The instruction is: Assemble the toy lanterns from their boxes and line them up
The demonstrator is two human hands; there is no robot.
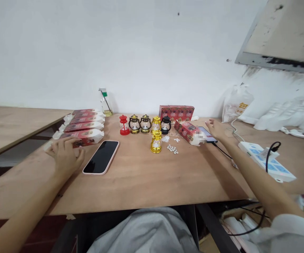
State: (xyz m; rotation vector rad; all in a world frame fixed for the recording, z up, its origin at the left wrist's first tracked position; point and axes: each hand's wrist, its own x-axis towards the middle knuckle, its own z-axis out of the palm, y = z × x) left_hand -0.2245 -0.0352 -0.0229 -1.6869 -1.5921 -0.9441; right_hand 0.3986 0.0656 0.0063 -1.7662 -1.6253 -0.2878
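My left hand (66, 156) is at the front left end of a row of red printed boxes (86, 135) with white flaps. Its fingers are curved and apart, partly covering a pale flap; contact is unclear. Right of it lies a phone with a pink edge (101, 158). My right hand (215, 127) is open, beside a second phone (207, 134) with a cable. Left of that phone, a red box (189, 133) lies at an angle. Small lanterns stand mid-table: a red lantern (124, 125), several dark and gold ones, and a gold lantern (156, 142) in front.
White discs (172, 149) and small white pieces (165, 139) lie beside the front lantern. Several joined red boxes (177, 113) stand near the wall. A clear bottle (106, 103) is at the back left. To the right are a power strip (268, 161) and a white plastic bag (236, 103).
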